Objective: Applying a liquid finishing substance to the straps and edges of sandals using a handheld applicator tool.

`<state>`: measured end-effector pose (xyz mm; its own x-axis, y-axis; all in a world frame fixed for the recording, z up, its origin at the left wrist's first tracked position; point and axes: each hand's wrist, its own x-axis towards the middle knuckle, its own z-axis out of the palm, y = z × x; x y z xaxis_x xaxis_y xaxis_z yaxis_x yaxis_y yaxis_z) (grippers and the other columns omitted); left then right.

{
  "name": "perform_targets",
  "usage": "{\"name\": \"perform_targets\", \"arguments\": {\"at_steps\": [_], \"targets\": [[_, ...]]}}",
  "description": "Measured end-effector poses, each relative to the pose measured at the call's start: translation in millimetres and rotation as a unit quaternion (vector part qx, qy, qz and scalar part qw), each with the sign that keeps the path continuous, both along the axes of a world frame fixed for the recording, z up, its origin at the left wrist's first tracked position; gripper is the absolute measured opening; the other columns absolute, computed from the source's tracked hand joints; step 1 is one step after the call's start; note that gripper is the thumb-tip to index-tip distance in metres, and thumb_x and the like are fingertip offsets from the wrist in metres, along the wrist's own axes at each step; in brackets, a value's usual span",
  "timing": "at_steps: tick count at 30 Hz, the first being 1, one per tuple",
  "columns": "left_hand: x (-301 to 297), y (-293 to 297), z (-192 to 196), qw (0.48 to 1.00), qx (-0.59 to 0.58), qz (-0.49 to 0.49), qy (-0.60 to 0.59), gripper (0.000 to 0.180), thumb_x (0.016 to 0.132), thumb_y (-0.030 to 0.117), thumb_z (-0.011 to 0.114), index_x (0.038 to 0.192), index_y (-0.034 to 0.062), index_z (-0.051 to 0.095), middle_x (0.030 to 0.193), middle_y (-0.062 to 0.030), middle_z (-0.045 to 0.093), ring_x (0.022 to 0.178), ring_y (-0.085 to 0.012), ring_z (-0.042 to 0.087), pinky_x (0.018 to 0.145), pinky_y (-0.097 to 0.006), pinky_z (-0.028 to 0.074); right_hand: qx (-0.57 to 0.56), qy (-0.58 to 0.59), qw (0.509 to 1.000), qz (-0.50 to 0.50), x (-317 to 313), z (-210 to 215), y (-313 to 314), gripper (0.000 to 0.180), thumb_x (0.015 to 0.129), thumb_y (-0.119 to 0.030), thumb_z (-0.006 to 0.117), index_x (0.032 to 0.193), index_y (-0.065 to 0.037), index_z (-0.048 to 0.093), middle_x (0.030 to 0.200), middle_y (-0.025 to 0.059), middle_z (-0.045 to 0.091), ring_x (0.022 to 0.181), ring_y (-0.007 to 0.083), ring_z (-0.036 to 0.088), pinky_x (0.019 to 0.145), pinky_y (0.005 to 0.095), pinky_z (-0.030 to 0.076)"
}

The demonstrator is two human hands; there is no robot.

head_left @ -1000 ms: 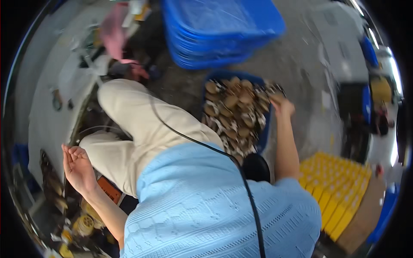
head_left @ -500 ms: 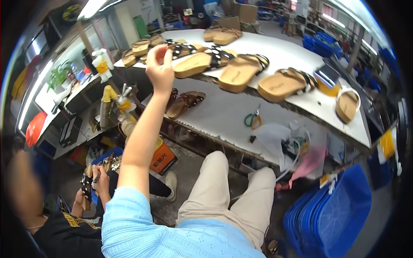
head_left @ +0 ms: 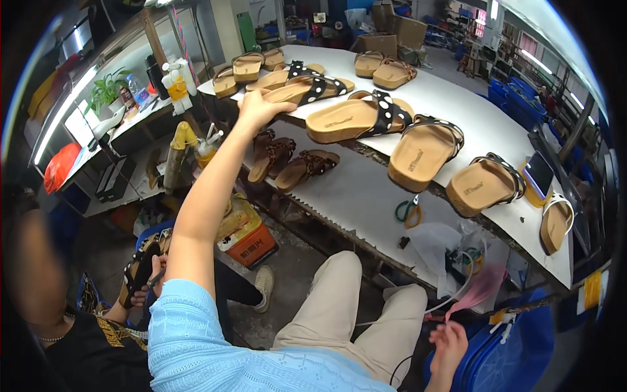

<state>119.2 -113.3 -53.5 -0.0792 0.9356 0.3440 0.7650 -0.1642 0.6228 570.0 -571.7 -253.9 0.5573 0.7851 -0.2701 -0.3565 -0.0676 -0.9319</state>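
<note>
My left hand (head_left: 259, 110) is at the heel end of a sandal (head_left: 297, 93) with a black strap and white dots, near the left of the white table. Its fingers are closed round the heel, partly hidden. To the right along the edge lie another dotted sandal (head_left: 343, 122), a sandal with a dark strap (head_left: 418, 153) and one more sandal (head_left: 482, 188). My right hand (head_left: 449, 343) is low at the right beside my knee, fingers loosely bent and apart, nothing seen in it. A pink piece of plastic or cloth (head_left: 480, 291) hangs just above that hand.
On the shelf below lie leopard-patterned sandals (head_left: 307, 168) and scissors (head_left: 409, 210). A phone (head_left: 538, 175) and a white-strapped sandal (head_left: 557, 224) are at the right end. Blue crates (head_left: 516, 346) stand lower right. At left, a co-worker's hands (head_left: 151, 281) hold a sandal.
My left hand has come down from above the table edge to the sandal's heel. My right hand has come into view at lower right. The view has shifted, so the sandals appear farther right.
</note>
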Motion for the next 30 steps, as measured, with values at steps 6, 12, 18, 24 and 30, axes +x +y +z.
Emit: {"name": "perform_targets", "arguments": {"at_steps": [6,12,18,24,30], "targets": [[43.5,-81.6,-50.1,0.923,0.363,0.096,-0.079,0.072,0.058,0.027,0.091,0.111,-0.0033,0.052,0.115,-0.0187,0.046,0.107,-0.0319,0.049,0.097,-0.04,0.042,0.124,-0.025,0.972,0.197,-92.9,69.8,89.1,0.019,0.091,-0.002,0.06,0.108,0.006,0.062,0.096,0.0169,0.068,0.079,0.0228,0.069,0.07,0.0337,0.057],[93.3,-230.9,-112.5,0.859,0.434,0.023,-0.272,0.076,0.068,0.018,0.086,0.125,0.0006,0.038,0.12,-0.0115,0.046,0.11,-0.0232,0.051,0.096,-0.038,0.044,0.305,-0.13,0.891,0.31,-157.5,92.2,113.0,0.054,0.088,0.0,0.065,0.138,0.005,0.044,0.126,0.018,0.06,0.115,0.0258,0.06,0.097,0.0365,0.049],[152.8,-335.2,-145.6,0.911,0.32,-0.129,-0.224,0.088,0.061,0.032,0.089,0.127,0.004,0.037,0.116,-0.0113,0.036,0.113,-0.0248,0.041,0.096,-0.04,0.039,0.16,-0.167,0.942,0.243,-176.4,91.1,85.6,0.031,0.095,-0.012,0.06,0.12,0.006,0.053,0.106,0.011,0.065,0.093,0.013,0.06,0.08,0.0241,0.047],[160.0,-335.7,-147.6,0.696,-0.113,-0.326,-0.63,0.089,0.079,0.05,0.076,0.136,-0.0071,0.038,0.139,-0.0189,0.044,0.131,-0.0257,0.043,0.111,-0.039,0.031,0.195,-0.061,0.959,0.197,-148.8,54.8,51.1,0.029,0.104,-0.015,0.043,0.122,0.005,0.054,0.105,0.0034,0.062,0.09,0.0063,0.056,0.08,0.0198,0.044],[168.4,-346.8,-160.3,0.535,-0.339,-0.374,-0.678,0.087,0.068,0.044,0.085,0.129,-0.0047,0.047,0.119,-0.0109,0.06,0.11,-0.0189,0.06,0.094,-0.033,0.049,0.128,-0.144,0.954,0.23,-146.6,34.9,25.2,0.03,0.105,-0.016,0.041,0.12,0.006,0.056,0.097,0.0068,0.065,0.083,0.0084,0.058,0.073,0.022,0.047]]}}
